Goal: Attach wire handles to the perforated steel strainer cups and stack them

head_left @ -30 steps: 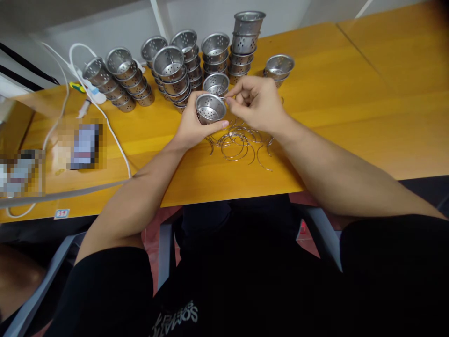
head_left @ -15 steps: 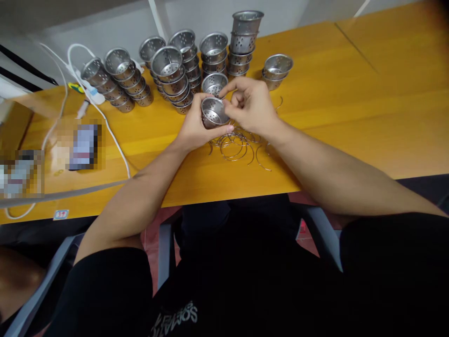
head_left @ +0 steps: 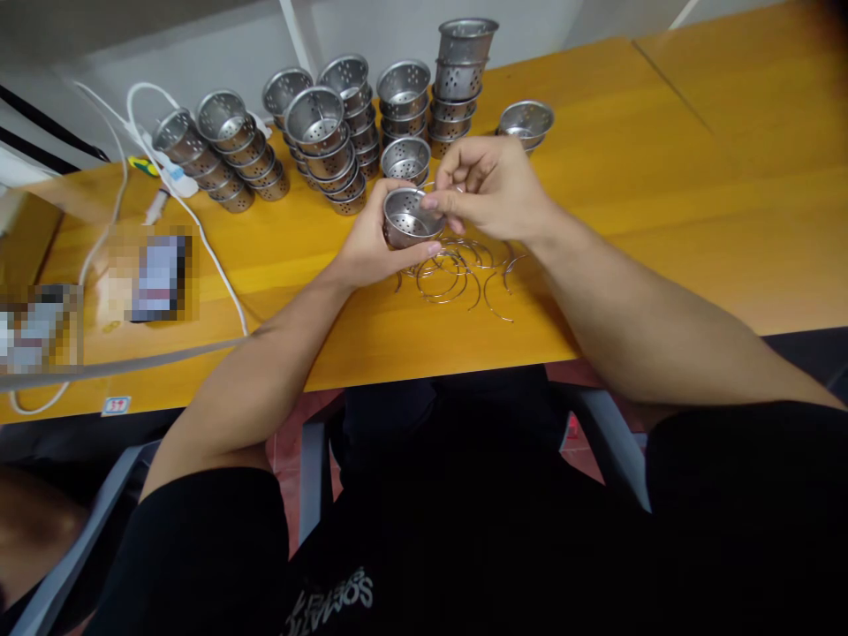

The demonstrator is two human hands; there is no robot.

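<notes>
My left hand [head_left: 372, 237] is wrapped round a small perforated metal cup [head_left: 412, 221], its open mouth tilted toward me. At the cup's right rim, my right hand [head_left: 487, 190] pinches a thin curved wire [head_left: 429, 184], of which only a short bit shows. Under and beside the hands lies a loose heap of thin metal wire rings [head_left: 442, 281], several of them open curves. Just behind the held cup stands another perforated cup [head_left: 405, 162]. The right fingertips hide part of the held cup's rim.
Stacks of perforated cups [head_left: 316, 124] line the back of the wooden table [head_left: 662, 212], with a taller stack [head_left: 458, 84] behind my right hand. A short stack [head_left: 526, 122] stands farther right. At left lie a white cable [head_left: 212, 256] and a blurred phone-like object [head_left: 159, 276].
My right hand has shifted slightly right and turned, its fingers still pinched by the rim. The held cup has moved slightly right and down in my left hand.
</notes>
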